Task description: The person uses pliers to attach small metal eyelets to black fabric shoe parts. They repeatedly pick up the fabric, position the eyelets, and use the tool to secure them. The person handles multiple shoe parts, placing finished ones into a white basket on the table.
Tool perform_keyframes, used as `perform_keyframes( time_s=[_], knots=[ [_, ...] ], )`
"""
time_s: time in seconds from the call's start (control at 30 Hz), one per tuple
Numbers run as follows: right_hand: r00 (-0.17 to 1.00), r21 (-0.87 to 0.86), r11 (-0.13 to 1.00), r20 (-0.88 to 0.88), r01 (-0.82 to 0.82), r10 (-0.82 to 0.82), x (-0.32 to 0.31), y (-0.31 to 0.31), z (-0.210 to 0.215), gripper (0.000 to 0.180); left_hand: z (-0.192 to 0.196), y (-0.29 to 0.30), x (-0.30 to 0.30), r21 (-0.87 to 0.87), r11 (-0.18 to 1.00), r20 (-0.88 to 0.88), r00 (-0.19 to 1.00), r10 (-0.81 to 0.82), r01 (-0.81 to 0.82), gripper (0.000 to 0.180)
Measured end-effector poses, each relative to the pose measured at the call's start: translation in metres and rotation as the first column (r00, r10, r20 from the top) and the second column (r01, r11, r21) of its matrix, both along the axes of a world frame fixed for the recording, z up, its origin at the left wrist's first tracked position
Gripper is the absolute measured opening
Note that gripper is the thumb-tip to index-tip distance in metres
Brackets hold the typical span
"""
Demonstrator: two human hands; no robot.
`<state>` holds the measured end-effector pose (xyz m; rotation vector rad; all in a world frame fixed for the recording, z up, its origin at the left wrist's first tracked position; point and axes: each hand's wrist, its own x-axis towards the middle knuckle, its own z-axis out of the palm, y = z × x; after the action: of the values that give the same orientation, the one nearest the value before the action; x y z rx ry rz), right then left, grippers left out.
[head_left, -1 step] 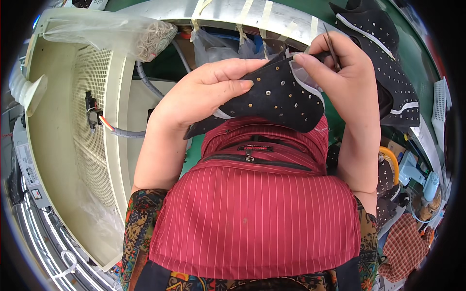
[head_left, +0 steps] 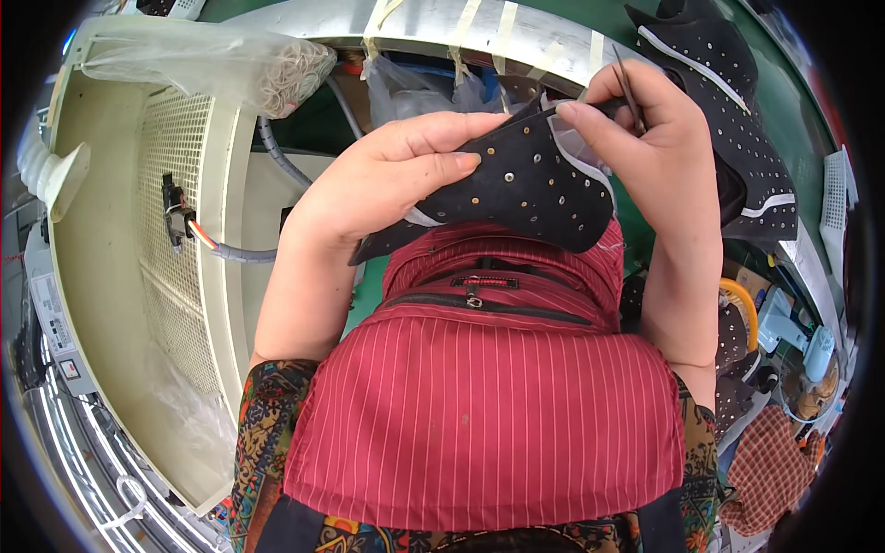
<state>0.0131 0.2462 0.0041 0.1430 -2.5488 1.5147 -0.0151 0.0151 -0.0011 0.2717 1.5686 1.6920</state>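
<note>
A black piece of material (head_left: pixel 530 180) dotted with metal eyelets and edged in white hangs between my hands, above my lap. My left hand (head_left: pixel 396 170) is closed on its left part, thumb on top. At the upper right edge of the piece, my right hand (head_left: pixel 650 129) pinches with thumb and forefinger. A slim dark metal tool with a pointed tip (head_left: pixel 627 88) is also held in the right hand, sticking up past the fingers; its lower part is hidden by the hand. Whatever lies between the right fingertips is too small to make out.
A cream bin with mesh wall (head_left: pixel 97 276) stands at left, a bag of pale cords (head_left: pixel 295 78) on its far rim. More black eyelet pieces (head_left: pixel 710 83) lie on the green table at right. A metal edge (head_left: pixel 544 41) crosses ahead. A red striped apron (head_left: pixel 479 415) covers my lap.
</note>
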Motion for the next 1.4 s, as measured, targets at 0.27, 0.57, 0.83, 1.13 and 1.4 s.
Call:
perform_keyframes(
  time_s=[0.27, 0.57, 0.83, 1.13, 1.4],
  knots=[
    [1.000, 0.020, 1.000, 0.025, -0.010, 0.010, -0.004, -0.002, -0.002, 0.014, 0.002, 0.000, 0.000, 0.038, 0.998, -0.039, 0.998, -0.048, 0.049, 0.039],
    [0.969, -0.121, 0.979, 0.167, -0.162, 0.181, -0.009, 0.002, -0.001, 0.024, 0.002, -0.002, -0.002, 0.080, 0.989, -0.102, 0.988, -0.120, 0.128, 0.039],
    [0.887, -0.037, 0.887, 0.032, -0.460, 0.461, -0.011, 0.011, 0.006, 0.011, 0.006, -0.015, -0.012, -0.090, 0.920, -0.154, 0.907, -0.391, 0.381, 0.038],
    [0.939, 0.143, 0.928, 0.085, -0.343, 0.333, 0.002, 0.003, 0.030, 0.017, 0.014, -0.001, -0.001, -0.281, 0.941, -0.470, 0.827, -0.309, 0.191, 0.026],
    [0.928, 0.191, 0.908, 0.076, -0.373, 0.365, 0.014, -0.001, 0.034, 0.017, 0.015, 0.000, 0.010, -0.423, 0.901, -0.606, 0.710, -0.359, 0.094, 0.026]
  ],
)
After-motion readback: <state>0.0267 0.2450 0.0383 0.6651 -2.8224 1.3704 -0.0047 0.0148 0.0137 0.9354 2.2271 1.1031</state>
